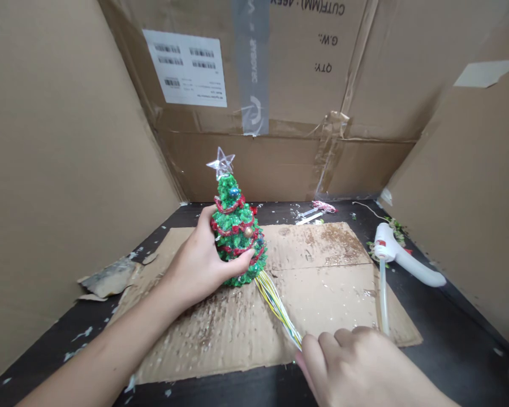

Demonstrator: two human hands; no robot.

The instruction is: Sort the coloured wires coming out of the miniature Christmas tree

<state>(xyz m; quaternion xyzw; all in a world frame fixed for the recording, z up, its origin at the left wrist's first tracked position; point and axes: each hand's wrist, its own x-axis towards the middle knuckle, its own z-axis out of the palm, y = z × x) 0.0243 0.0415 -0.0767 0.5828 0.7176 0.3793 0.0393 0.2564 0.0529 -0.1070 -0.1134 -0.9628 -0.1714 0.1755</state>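
A small green Christmas tree, wound with red garland and hung with little baubles, tilts slightly on the cardboard sheet. At its tip is a clear plastic star. My left hand is wrapped round the tree from the left, thumb across its lower front. From the tree's lower right edge runs a bundle of yellow, white and green cords. The near end of that bundle goes into my right hand, which is closed on it. Whether the cords are fastened to the tree is hidden.
A flat cardboard sheet, speckled with glitter and glue, lies on the dark table. To the right rests a white glue gun with a glue stick in it. Red-white string lies behind. Cardboard walls stand around.
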